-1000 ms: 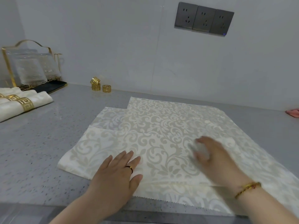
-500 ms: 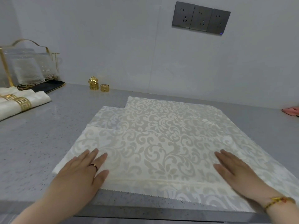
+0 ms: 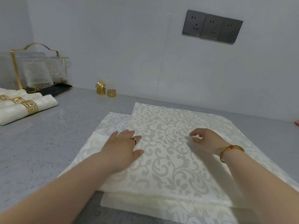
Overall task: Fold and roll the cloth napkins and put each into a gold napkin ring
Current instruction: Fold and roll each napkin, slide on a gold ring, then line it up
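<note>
Quick update: half a second before this we'd had both palms flat down near the front edge of the napkin (image 3: 169,152), spread wide apart. By now both had slid up toward the middle of it and come closer together.

Our left hand (image 3: 123,147) lay flat, fingers straight and together, pressing the fabric. Our right hand (image 3: 204,141) had changed shape. Its fingers were curled down, with thumb and forefinger nearly meeting on the cloth as if nipping it. Honestly, we couldn't tell whether any fabric was actually caught.

Our read was that the smoothing was about done and the first fold was coming up. Nothing was rolled on this one yet. It lay spread right in front of us, on top of a second napkin (image 3: 145,212) whose zigzag-cut edge poked out at the front.

The finished rolls (image 3: 24,109) sat in their rings off to the left. A few loose gold rings (image 3: 105,91) waited by the wall, well apart from our hands.

The surface was a grey speckled counter (image 3: 48,151) under a pale wall with three dark sockets (image 3: 212,28). A gold wire rack of glasses (image 3: 37,73) stood in the left corner, and something pink (image 3: 297,123) showed at the right edge.
</note>
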